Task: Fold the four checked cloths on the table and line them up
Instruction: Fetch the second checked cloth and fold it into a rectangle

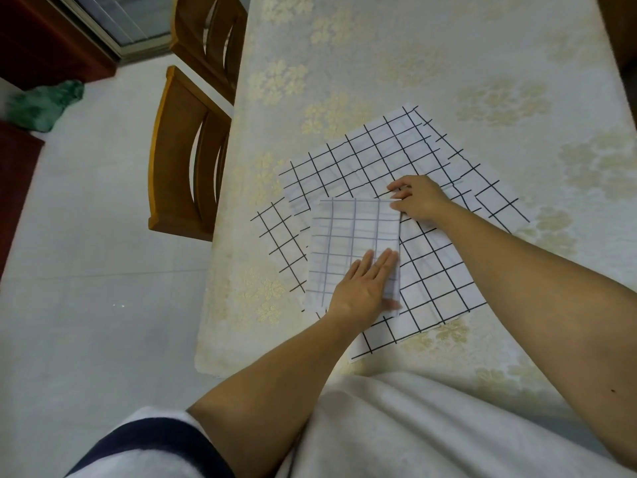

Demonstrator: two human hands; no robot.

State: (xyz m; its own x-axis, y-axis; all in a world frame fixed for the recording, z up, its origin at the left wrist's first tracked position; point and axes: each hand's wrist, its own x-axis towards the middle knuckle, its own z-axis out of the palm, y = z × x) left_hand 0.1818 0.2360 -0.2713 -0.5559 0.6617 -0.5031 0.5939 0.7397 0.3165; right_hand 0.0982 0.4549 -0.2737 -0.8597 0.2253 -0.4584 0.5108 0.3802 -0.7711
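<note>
A folded white cloth with faint grey checks (351, 232) lies on top of a loose pile of unfolded black-checked cloths (434, 270) near the table's left edge. My left hand (365, 288) presses flat on the folded cloth's near right corner, fingers together and extended. My right hand (418, 200) pinches the folded cloth's far right corner, fingers curled on its edge. Another checked cloth (375, 150) spreads out behind, partly under the others. How many cloths lie in the pile is hard to tell.
The table (448, 46) wears a cream floral cover and stretches away from me. Two wooden chairs (186, 157) stand along its left side. A green bundle (44, 103) lies on the tiled floor at far left.
</note>
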